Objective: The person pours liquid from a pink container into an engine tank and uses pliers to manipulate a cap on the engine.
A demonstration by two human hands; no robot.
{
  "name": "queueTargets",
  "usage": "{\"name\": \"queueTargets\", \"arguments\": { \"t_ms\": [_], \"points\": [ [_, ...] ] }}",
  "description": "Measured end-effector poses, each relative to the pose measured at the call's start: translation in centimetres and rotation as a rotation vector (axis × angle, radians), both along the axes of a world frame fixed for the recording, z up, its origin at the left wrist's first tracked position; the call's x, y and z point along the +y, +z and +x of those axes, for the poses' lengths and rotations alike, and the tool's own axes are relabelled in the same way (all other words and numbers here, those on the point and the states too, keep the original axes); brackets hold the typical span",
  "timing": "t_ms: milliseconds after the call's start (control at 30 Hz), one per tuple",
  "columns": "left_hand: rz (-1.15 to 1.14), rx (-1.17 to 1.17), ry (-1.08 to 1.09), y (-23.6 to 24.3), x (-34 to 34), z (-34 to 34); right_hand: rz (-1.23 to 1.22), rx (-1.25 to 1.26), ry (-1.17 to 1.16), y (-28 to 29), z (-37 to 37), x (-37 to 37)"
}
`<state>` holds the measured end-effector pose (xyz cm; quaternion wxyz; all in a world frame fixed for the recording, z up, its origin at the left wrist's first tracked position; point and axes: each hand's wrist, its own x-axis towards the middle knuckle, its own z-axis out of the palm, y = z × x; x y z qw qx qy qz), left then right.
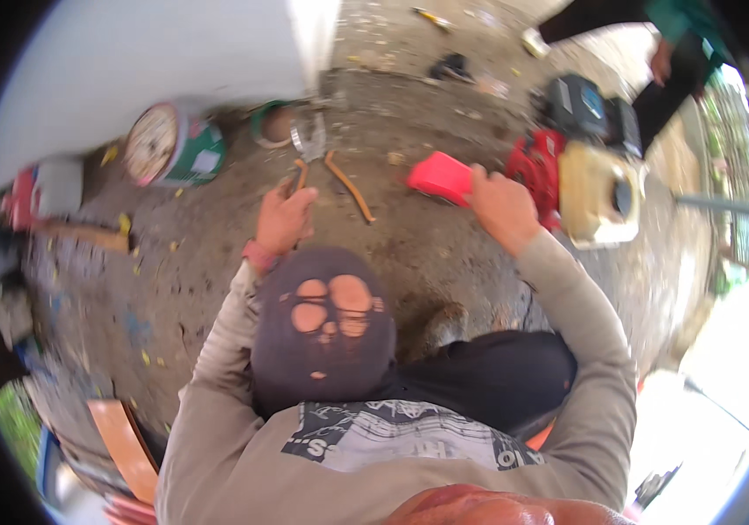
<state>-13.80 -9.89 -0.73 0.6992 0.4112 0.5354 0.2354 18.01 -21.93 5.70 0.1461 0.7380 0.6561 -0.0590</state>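
My left hand [285, 219] is closed around one orange handle of a pair of large pliers [349, 185]. Their curved metal jaws spread apart at the far end, and the second handle swings out free to the right. In my right hand [506, 208] is a bright red plastic piece [440, 178], shaped like a shallow box or cover, gripped at its right end. Just right of that hand stands a small engine [536, 162] with red housing, black parts and a beige tank [600, 194].
A green bucket [199, 153] lies by the white wall [173, 52], with a green ring-like container [274, 124] beside it. Another person's dark-trousered legs [676, 92] are behind the engine. Small debris dots the dirt floor. At left lies a wooden piece [85, 234].
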Motion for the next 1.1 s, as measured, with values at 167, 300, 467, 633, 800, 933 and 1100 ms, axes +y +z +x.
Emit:
{"name": "queueTargets", "arguments": {
  "t_ms": [167,300,467,633,800,933,1100],
  "points": [
    [-0.067,-0.212,0.362,2.8,-0.4,-4.4,-0.088,0.065,0.100,1.8,-1.4,1.0],
    [0.088,-0.196,0.560,2.8,-0.7,-11.1,-0.137,0.185,0.207,2.6,-5.6,3.9],
    [0.168,-0.162,0.805,4.0,-0.2,-15.9,-0.180,0.394,0.256,4.7,-11.9,9.1],
    [0.206,-0.199,0.819,4.8,-0.4,-17.4,-0.085,0.544,0.224,3.3,-18.3,14.1],
    [0.204,-0.127,0.819,6.2,-1.1,-16.2,0.178,0.671,0.107,-1.2,-23.5,19.1],
    [0.208,-0.177,0.798,6.1,-1.9,-16.2,0.270,0.620,0.172,-2.7,-26.1,22.6],
    [0.177,-0.181,0.785,7.6,-1.4,-15.6,0.216,0.690,0.168,-0.5,-25.5,23.7]
  ]
}}
